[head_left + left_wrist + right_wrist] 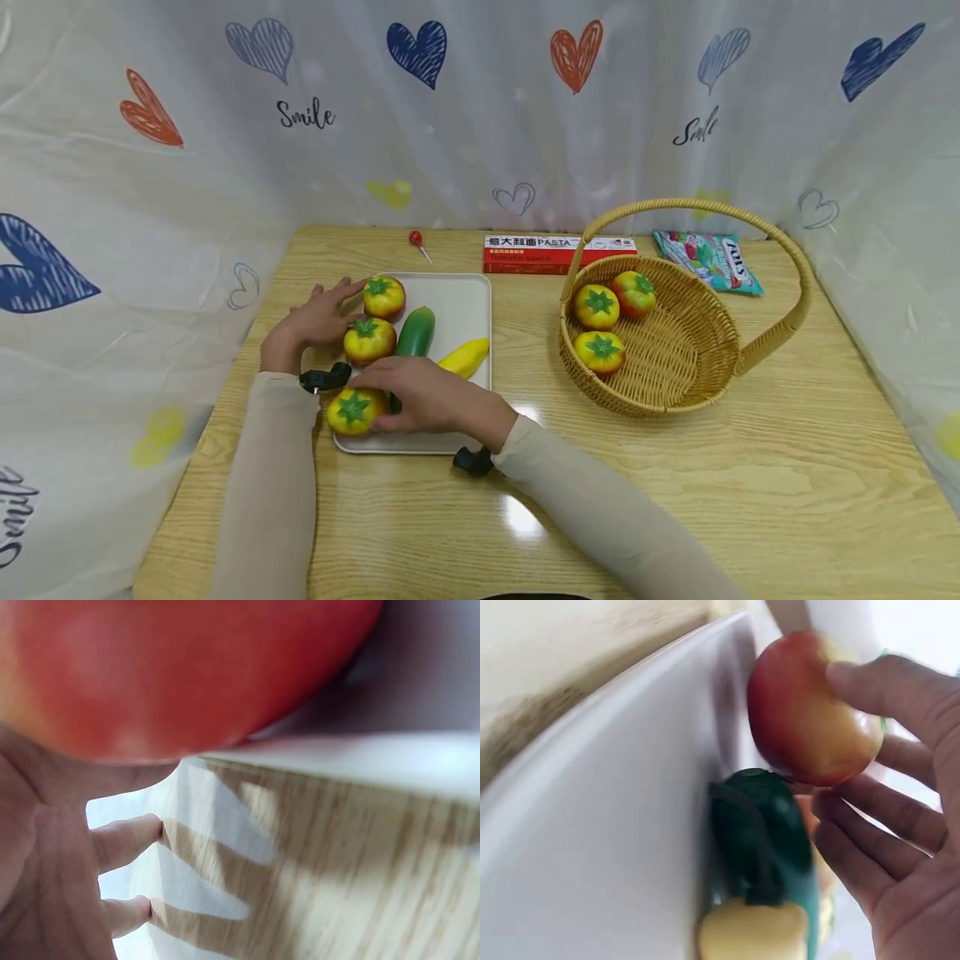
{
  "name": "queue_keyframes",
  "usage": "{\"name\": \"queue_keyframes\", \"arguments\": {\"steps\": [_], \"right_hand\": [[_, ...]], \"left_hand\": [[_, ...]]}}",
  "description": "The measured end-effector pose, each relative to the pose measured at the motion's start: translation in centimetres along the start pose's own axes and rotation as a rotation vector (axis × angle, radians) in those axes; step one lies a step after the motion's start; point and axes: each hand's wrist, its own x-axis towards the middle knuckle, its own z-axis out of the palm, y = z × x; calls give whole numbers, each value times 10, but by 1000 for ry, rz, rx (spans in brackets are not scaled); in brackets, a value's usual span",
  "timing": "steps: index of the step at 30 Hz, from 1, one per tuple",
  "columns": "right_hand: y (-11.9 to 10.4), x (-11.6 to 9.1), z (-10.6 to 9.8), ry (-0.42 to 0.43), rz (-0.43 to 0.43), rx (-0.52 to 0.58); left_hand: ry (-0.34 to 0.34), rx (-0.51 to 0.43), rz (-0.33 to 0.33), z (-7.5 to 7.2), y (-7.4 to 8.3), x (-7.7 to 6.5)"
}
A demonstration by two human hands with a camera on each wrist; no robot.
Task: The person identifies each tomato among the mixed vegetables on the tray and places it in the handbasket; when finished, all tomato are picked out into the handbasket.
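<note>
My right hand (431, 396) holds a yellow-red tomato (351, 410) with a green star-shaped top, over the near left corner of a white tray (457, 296). In the right wrist view, thumb and fingers grip the sides of that tomato (802, 712). At the tray's left edge, my left hand (318, 321) has its fingers spread and touches a tomato, whose red underside (187, 675) fills the top of the left wrist view. Two tomatoes lie there, a far one (384, 302) and a middle one (367, 343). Beside them are a cucumber (417, 331) and a banana (467, 357), both partly hidden.
A wicker basket (675, 333) with a tall handle stands right of the tray, holding three tomatoes. Behind lie a red pasta box (517, 258), a teal candy bag (712, 260) and a red lollipop (416, 238). A heart-printed curtain (465, 133) borders the wooden table (675, 483).
</note>
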Motion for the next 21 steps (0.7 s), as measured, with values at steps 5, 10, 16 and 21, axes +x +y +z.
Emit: {"name": "queue_keyframes", "arguments": {"steps": [5,10,16,21], "right_hand": [[-1,-23,-14,100,-30,175],[-1,-67,-37,219,-13,373],[8,-136,-61,305,155,458],[15,-203,-82,415,320,451]], "left_hand": [[4,-1,-3,0,1,-1],[1,5,-15,0,1,2],[-5,5,-39,1,1,3],[-4,1,-34,1,2,2]]}}
